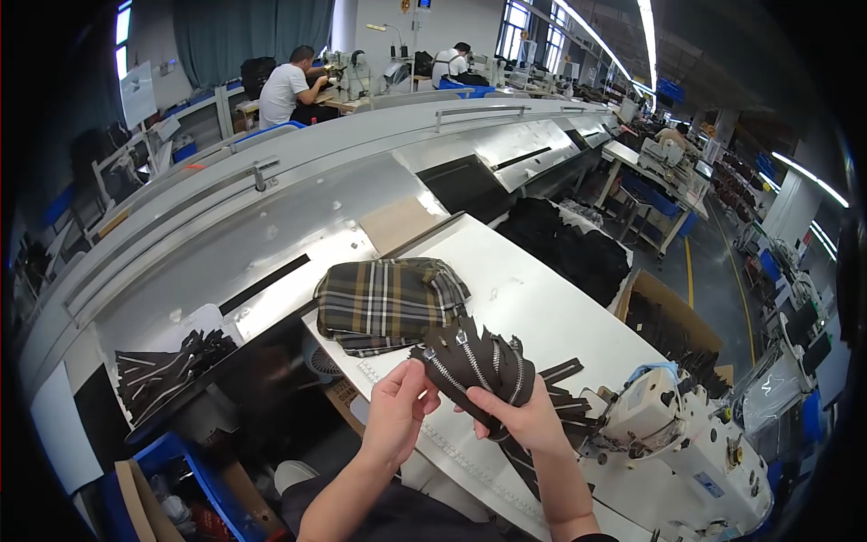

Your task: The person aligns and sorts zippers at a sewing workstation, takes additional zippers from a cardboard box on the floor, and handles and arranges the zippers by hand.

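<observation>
Several dark zippers with silver metal teeth are fanned out above the white table. My right hand is wrapped round their lower part, thumb on top. At the left edge of the bunch, my left hand pinches a zipper end between thumb and fingers. Just beyond the hands lies a folded stack of plaid fabric. More loose zippers lie to the right of my right hand, partly hidden by it.
A white sewing machine stands at the right. Another zipper pile lies at the left. A blue crate is at the lower left. Dark fabric fills a bin beyond the table. Two people sit at machines further back.
</observation>
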